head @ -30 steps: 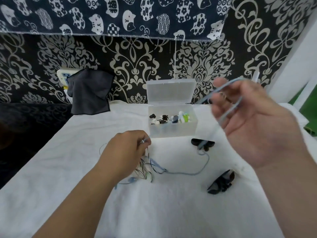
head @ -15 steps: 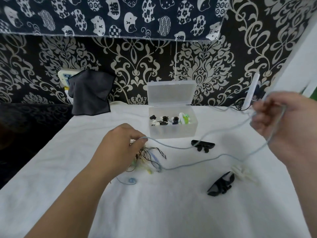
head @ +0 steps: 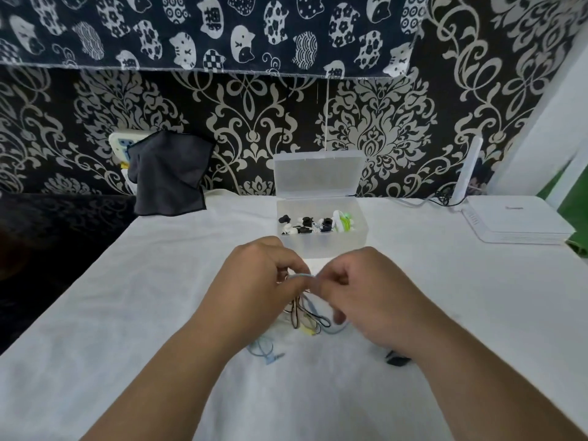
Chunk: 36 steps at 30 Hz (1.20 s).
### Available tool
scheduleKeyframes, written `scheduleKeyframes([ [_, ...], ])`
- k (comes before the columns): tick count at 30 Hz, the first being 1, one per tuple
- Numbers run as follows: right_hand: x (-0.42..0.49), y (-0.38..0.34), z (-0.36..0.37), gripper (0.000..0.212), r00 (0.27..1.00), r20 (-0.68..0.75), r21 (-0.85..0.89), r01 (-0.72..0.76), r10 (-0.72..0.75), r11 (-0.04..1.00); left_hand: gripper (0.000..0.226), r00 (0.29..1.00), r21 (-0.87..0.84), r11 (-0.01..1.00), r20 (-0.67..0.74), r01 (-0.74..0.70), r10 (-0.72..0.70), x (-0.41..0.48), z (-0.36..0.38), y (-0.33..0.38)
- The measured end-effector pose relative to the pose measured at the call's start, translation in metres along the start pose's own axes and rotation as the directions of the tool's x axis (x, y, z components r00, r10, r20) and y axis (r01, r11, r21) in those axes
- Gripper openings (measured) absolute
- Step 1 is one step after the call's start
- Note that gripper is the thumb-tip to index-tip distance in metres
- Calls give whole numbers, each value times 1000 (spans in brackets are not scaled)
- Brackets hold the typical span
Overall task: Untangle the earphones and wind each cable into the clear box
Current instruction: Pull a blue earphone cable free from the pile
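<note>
My left hand [head: 254,281] and my right hand [head: 366,288] meet just in front of the clear box [head: 321,243], fingertips together. Between them they pinch a pale blue earphone cable [head: 300,275]. Below the fingers hangs a tangle of dark, yellow and blue cables [head: 307,316] on the white cloth. The blue cable's plug end [head: 270,356] lies near my left wrist. The box stands open, lid up, with black, white and green earphones [head: 315,222] inside.
A black earphone [head: 396,359] peeks out beside my right wrist. A dark grey cloth [head: 170,176] hangs at the back left. A white router [head: 515,221] with cables sits at the back right. The table's left edge drops to a dark floor.
My right hand has swung back from the far right to meet my left hand at the centre. The long stretched blue cable is now gathered between both hands.
</note>
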State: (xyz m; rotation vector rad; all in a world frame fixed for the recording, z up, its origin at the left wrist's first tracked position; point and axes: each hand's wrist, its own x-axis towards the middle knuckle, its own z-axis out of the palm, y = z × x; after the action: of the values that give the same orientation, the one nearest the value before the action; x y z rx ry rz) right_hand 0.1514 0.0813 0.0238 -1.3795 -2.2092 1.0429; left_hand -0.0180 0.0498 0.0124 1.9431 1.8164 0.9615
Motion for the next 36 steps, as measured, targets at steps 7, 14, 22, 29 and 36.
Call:
scheduleKeyframes([
  [7,2,-1,-11,30,965,-239,410,3,105,912,24,975,-123,971,107,206,-193,-1,-7,-2],
  [14,0,-6,-11,30,975,-146,673,-28,170,739,18,967,-457,854,170,250,-192,-3,-17,2],
  [22,2,3,-12,19,969,-208,554,2,136,832,23,951,-271,921,-50,280,-304,2,-13,-6],
  [29,1,-3,-9,17,989,-95,727,-8,112,687,17,942,-235,960,-257,154,-214,2,-10,0],
  [36,3,-9,-14,21,983,-95,848,-2,155,530,14,982,-369,910,55,190,-182,-2,-4,6],
])
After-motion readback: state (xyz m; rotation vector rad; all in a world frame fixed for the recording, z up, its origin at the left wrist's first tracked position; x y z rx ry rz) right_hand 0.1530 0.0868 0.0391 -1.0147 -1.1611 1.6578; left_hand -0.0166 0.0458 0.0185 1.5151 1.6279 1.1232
